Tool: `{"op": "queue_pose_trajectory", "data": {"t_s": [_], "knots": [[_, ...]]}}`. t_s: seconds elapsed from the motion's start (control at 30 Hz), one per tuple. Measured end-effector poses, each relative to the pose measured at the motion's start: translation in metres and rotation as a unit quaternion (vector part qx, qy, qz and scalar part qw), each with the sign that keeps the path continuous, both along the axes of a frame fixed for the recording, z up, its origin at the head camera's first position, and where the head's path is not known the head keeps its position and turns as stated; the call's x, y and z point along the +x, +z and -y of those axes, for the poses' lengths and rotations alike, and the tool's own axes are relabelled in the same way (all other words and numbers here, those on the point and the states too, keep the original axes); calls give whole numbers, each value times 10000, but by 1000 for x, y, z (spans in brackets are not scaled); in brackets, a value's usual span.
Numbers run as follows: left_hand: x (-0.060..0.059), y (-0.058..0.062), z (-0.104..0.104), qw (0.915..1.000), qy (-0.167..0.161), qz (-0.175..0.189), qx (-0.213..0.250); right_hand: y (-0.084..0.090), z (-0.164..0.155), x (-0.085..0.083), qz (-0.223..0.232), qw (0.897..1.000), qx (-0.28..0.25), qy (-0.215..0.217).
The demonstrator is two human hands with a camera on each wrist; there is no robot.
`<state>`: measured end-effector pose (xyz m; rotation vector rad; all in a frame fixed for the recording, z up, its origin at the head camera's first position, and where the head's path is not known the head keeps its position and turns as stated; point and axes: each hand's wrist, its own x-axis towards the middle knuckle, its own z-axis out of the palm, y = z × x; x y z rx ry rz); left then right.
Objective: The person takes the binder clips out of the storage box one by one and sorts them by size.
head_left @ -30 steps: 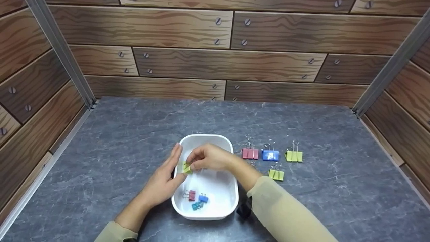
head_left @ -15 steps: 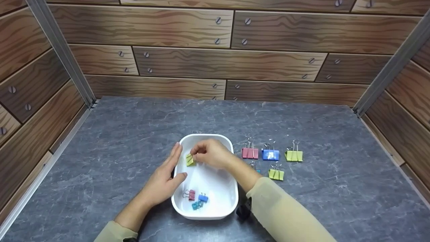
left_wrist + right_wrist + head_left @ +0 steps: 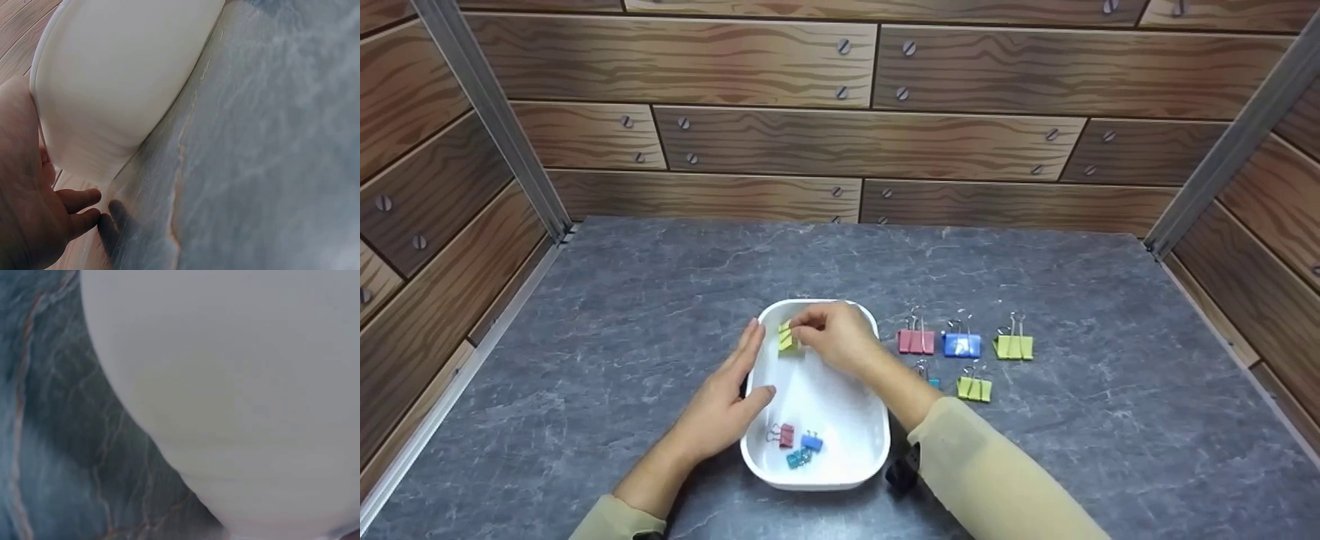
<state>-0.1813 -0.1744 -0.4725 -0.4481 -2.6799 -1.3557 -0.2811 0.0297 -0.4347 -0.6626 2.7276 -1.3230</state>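
In the head view my right hand [image 3: 836, 334] pinches a small yellow-green binder clip [image 3: 786, 337] inside the far left part of a white tub [image 3: 817, 486]. My left hand [image 3: 720, 412] rests along the tub's left rim, fingers fairly straight, thumb reaching over the inside. The left wrist view has that hand's lower fingers [image 3: 79, 211] extended beside the tub's outer wall [image 3: 124, 73]. Small red [image 3: 786, 436], blue [image 3: 811, 442] and teal [image 3: 799, 458] binder clips lie at the tub's near end. The right wrist view holds mostly the tub's wall [image 3: 225, 382], with neither hand nor clip showing.
Right of the tub, larger red [image 3: 916, 342], blue [image 3: 961, 345] and yellow-green [image 3: 1014, 347] binder clips stand in a row. Before them are another yellow-green clip [image 3: 975, 388] and a teal clip [image 3: 934, 382], partly hidden by my right forearm. Wood-patterned walls [image 3: 780, 139] enclose the grey table [image 3: 660, 300].
My right hand has moved the yellow-green clip away from me along the tub's left side, toward its far end. My left hand stays at the rim.
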Motion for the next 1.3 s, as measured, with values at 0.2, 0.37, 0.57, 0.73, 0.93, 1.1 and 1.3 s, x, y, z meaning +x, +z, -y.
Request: {"op": "queue_pose_trajectory", "data": {"t_s": [0.2, 0.37, 0.57, 0.73, 0.93, 1.1, 1.3], "knots": [[0, 2, 0, 10000, 12, 91, -22, 4, -2, 4, -311, 9989, -332, -114], [1, -1, 0, 10000, 17, 85, -45, 10, -8, 11, -446, 9973, -586, 24], [1, 0, 0, 9998, 15, 195, -66, 30, -24, 20, -749, 9945, -727, 133], [0, -1, -1, 10000, -16, -4, -77, 48, -47, 27, -925, 9930, -719, 174], [1, -1, 1, 9998, -29, -167, -44, 64, -86, 31, -800, 9921, -928, 272], [0, -2, -1, 9999, -52, -137, -42, 73, -128, 33, -502, 9913, -1191, 262], [1, -2, 1, 9999, -23, -97, -83, 79, -178, 34, -358, 9946, -959, 169]]}}
